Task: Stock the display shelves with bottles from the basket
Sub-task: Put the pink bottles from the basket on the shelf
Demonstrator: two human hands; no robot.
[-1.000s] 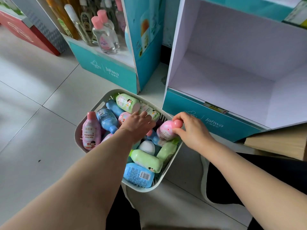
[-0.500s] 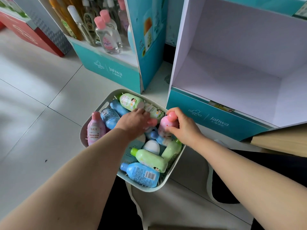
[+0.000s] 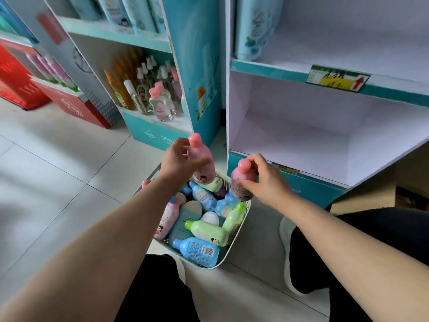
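Basket [image 3: 229, 244] holds mixed bottles [image 3: 204, 231] — left hand [image 3: 178, 162] grips 1 pink bottle [image 3: 202, 162], right hand [image 3: 267, 180] another pink bottle [image 3: 241, 180].

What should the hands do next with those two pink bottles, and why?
Probably carry both across to the bare white shelf just ahead and stand them there. The left hand grips the tall pink bottle and the right hand grips the second pink bottle, both up out of the basket, and nothing shows on that shelf.

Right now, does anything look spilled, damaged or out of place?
Nothing stands out. Bottles lie jumbled on their sides in the basket, but nothing looks spilled or broken.
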